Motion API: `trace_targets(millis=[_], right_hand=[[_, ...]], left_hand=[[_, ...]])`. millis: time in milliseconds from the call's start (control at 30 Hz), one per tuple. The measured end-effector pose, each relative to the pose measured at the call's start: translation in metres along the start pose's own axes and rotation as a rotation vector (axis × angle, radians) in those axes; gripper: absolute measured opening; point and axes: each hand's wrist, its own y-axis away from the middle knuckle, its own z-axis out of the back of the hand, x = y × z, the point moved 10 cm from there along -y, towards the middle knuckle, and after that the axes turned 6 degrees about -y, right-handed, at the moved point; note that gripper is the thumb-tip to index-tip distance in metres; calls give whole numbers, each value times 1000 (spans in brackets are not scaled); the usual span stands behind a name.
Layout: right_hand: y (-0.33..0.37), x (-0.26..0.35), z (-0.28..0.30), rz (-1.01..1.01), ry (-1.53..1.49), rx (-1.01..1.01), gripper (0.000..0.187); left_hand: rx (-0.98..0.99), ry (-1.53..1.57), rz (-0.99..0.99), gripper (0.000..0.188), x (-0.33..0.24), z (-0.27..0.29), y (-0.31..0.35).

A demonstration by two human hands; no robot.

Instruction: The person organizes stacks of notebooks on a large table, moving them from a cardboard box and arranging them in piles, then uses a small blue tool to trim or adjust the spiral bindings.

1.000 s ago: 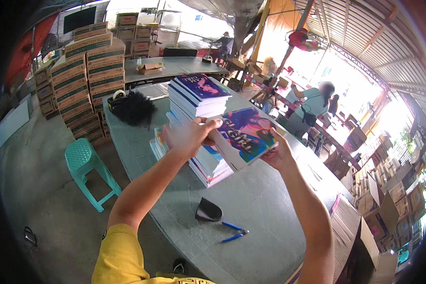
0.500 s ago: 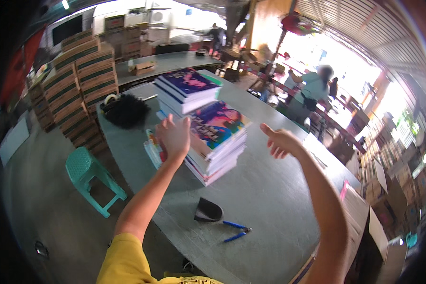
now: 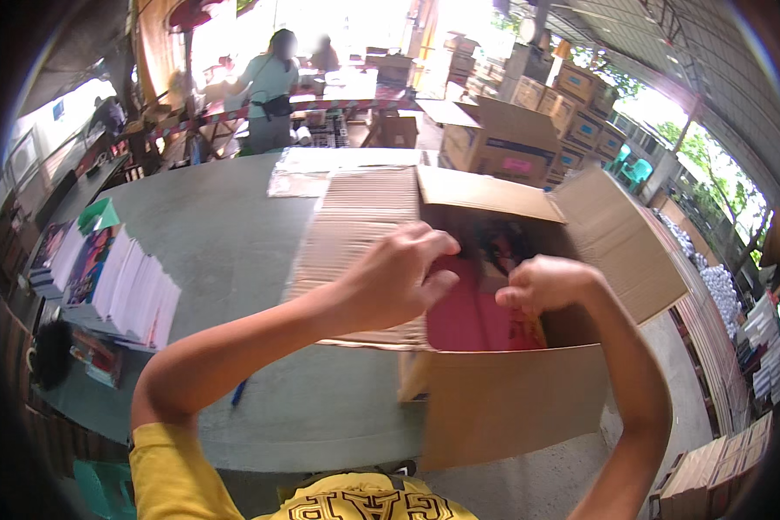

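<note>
An open cardboard box (image 3: 511, 399) sits at the near edge of the grey table (image 3: 225, 243), flaps folded out. Inside it lie colourful books; the top one has a pink-red cover (image 3: 472, 316). My left hand (image 3: 399, 277) reaches into the box from the left flap, fingers bent on the pink book's edge. My right hand (image 3: 542, 286) is curled over the same book from the right side. Whether the book is lifted or still lying in the box I cannot tell.
Stacks of books (image 3: 104, 282) stand at the table's left end. A black bag (image 3: 52, 351) lies near them. A person in a light top (image 3: 269, 87) stands at tables behind. Cardboard boxes (image 3: 537, 121) pile up at the back right; a green stool (image 3: 104, 490) sits below left.
The view swung right from the book stacks to the open box. Both hands left the stack, where a book was set down, and now reach into the box.
</note>
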Motion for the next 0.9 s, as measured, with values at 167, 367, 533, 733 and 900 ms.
trace_targets(millis=[167, 367, 533, 733, 900], right_hand=[[59, -101, -82, -65, -143, 115, 73], [76, -99, -85, 238, -120, -285, 53], [65, -104, -83, 362, -108, -188, 58], [64, -109, -81, 412, -87, -126, 53], [67, -103, -80, 542, -113, -208, 48]], left_hand=[[722, 87, 764, 38, 75, -193, -52], [450, 917, 863, 37, 179, -332, -48], [331, 651, 1092, 42, 218, -355, -59], [258, 964, 1239, 49, 150, -355, -46], [270, 843, 1463, 47, 180, -357, -10]])
